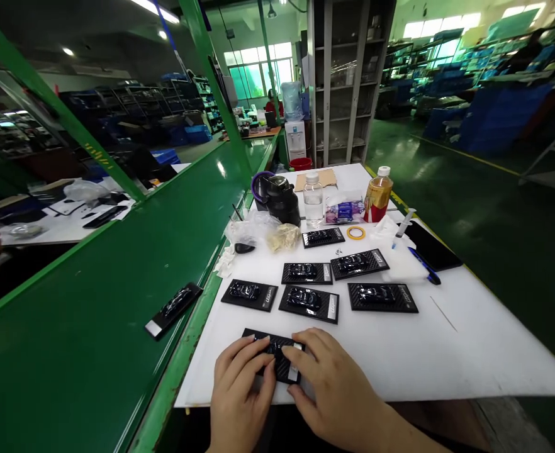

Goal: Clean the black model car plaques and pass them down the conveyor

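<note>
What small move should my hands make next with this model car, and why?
Perhaps steady the black base with your right hand and gently test the model car with your left hand. Your left fingertips are at the car, your right fingers are around the base's silvery label end, and I can't tell whether the car is fixed down.

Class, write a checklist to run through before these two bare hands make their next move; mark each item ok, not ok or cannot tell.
1. Left hand at the glossy dark model car on its black rectangular base: ok.
2. Right hand at the base's silver label end: ok.
3. Car firmly seated on its base: cannot tell; fingers cover much of it.
4. All such cars on the white tabletop: not ok; another car lies on the green surface at left.
5. Translucent plastic syringe away from both hands: ok.
</note>
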`<state>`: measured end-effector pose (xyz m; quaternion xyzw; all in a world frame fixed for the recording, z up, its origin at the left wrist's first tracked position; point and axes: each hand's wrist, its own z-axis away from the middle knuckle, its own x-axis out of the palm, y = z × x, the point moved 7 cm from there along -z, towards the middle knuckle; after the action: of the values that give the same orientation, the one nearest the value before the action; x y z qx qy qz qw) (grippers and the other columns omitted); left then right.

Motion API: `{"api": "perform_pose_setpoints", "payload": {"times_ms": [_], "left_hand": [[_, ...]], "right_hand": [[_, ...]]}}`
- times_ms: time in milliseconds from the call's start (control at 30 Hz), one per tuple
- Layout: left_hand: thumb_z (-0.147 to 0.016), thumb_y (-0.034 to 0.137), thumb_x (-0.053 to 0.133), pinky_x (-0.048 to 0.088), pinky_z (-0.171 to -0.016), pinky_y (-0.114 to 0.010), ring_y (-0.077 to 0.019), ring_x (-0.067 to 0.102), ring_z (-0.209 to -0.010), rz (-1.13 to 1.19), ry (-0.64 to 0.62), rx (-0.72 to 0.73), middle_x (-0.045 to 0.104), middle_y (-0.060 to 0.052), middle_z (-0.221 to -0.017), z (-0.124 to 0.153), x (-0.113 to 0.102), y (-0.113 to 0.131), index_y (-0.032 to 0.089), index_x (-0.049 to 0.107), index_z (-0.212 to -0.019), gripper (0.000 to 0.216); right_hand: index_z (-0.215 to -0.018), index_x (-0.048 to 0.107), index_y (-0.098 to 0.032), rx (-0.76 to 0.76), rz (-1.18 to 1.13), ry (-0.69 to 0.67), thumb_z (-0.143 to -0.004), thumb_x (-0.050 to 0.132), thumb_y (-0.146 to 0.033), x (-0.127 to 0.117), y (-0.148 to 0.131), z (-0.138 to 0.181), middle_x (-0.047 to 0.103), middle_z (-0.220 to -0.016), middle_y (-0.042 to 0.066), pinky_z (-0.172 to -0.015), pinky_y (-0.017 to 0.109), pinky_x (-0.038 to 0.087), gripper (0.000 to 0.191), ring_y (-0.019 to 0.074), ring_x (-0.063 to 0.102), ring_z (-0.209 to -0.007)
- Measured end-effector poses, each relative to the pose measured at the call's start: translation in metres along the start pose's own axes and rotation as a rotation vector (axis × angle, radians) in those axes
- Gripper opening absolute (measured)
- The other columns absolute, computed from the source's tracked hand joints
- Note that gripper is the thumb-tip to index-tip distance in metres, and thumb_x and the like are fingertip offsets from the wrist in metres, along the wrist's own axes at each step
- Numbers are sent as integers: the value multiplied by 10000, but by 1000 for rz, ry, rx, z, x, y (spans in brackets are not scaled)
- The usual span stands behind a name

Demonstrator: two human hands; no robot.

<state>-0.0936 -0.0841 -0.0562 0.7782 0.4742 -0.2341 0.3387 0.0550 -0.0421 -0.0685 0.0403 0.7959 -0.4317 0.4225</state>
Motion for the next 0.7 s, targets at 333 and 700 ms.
{"api": "perform_pose_setpoints", "payload": {"times_ms": [333,700], "left_hand": [[-858,176,589,460,-1007,-543,-302,507,-1225,10,4,-217,651,-82,-1184,-1,6,-5,248,636,-832,90],[-829,330,577,349,-1122,-620,-341,371,-1359,138,-122,-633,482,-143,-1382,1,15,-30,210,448,-1252,458]], "right_hand": [[-1374,511,-290,-43,105,-15,-936,528,-284,3,-5,-2,528,-1318,83,-1080,454,371,438,265,446,-1199],[-1412,485,-260,-108,219,8,-961,495,-311,8,-8,0,509,-1362,106,-1129,471,320,454,286,429,-1245]]}}
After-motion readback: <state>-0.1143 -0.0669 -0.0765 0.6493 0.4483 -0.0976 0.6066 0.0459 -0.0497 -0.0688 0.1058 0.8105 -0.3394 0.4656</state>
